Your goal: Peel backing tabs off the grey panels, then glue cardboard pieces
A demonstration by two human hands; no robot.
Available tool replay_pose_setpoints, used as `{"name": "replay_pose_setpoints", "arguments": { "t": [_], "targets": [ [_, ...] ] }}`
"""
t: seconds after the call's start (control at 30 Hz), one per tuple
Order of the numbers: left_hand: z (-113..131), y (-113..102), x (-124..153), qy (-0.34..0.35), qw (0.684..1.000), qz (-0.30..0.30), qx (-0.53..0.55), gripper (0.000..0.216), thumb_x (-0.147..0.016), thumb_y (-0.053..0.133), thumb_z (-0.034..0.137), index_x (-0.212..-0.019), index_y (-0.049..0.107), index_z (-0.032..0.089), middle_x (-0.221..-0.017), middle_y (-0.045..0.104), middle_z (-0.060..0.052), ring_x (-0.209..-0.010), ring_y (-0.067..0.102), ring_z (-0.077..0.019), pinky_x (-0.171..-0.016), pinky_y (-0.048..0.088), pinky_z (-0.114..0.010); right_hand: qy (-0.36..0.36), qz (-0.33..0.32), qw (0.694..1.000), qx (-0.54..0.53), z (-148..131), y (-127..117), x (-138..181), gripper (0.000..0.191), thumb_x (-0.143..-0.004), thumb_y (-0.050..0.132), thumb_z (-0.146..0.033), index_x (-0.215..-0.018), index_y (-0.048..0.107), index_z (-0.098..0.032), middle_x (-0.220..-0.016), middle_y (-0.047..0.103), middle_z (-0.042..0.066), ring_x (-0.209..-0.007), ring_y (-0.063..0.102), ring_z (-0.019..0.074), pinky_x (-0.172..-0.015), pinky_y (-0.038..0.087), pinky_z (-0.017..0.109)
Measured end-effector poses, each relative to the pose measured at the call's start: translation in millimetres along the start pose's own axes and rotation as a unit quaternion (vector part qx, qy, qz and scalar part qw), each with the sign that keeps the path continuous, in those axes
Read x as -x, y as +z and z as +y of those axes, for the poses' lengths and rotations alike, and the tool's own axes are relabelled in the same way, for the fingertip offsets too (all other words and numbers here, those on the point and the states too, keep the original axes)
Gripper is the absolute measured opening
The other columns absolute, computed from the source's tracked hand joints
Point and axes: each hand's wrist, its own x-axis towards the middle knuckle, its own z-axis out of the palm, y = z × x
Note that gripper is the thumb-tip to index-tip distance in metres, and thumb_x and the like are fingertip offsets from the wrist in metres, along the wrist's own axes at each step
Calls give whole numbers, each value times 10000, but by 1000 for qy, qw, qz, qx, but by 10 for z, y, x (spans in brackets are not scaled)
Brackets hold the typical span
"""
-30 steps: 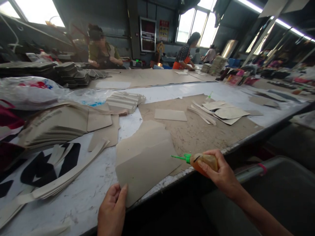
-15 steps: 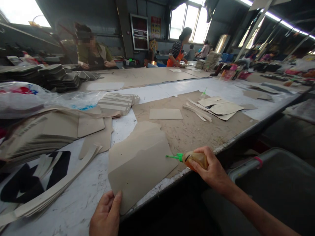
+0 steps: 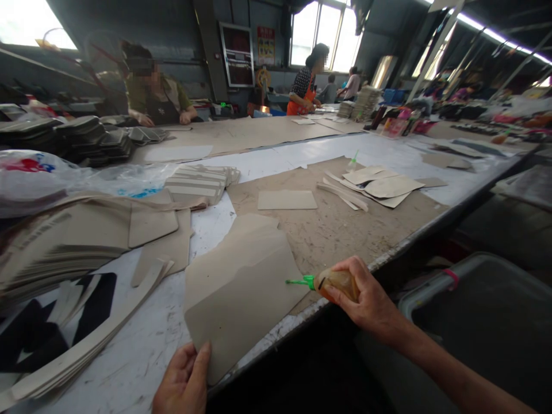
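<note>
My left hand [image 3: 184, 375] pinches the near left corner of a flat beige-grey panel [image 3: 235, 296] between thumb and fingers. The panel lies at the table's front edge, partly over a brown sheet [image 3: 340, 236]. In my right hand [image 3: 364, 296] is a squeeze glue bottle [image 3: 338, 285] with amber liquid inside and a green nozzle. The bottle is tipped on its side, and its thin tip points left over the panel's right part. Whether the tip touches the surface I cannot tell.
To the left lie stacked panels [image 3: 86, 230], long pale strips [image 3: 95, 333] and a clear plastic bag [image 3: 86, 178]. Cut pieces [image 3: 390, 187] and a small rectangle [image 3: 287, 199] rest on the brown sheet. A grey bin [image 3: 474, 316] stands at right. Co-workers are across the table.
The whole view has shifted slightly. Both hands keep their hold, on the panel and on the glue bottle, and the nozzle stays over the panel's right part.
</note>
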Motion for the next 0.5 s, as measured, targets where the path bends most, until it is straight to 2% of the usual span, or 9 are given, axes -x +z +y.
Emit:
{"name": "replay_pose_setpoints", "arguments": {
  "t": [0.23, 0.5],
  "targets": [
    [-52, -28, -49, -7, 1000, -6, -7, 424, -627, 671, 556, -903, 584, 246, -795, 695, 31, -843, 646, -215, -856, 483, -319, -34, 55, 998, 11, -15, 48, -65, 208, -830, 589, -327, -977, 475, -233, -924, 491, 38, -829, 539, 187, -734, 475, 317],
    [-34, -12, -49, -3, 1000, 0, 13, 464, -568, 706, 545, -883, 605, 218, -769, 698, 15, -812, 651, -222, -819, 496, -314, -34, 10, 999, -12, -72, 79, -44, 204, -832, 588, -297, -978, 460, -232, -907, 488, 31, -797, 529, 175, -707, 473, 306]
  ]
}}
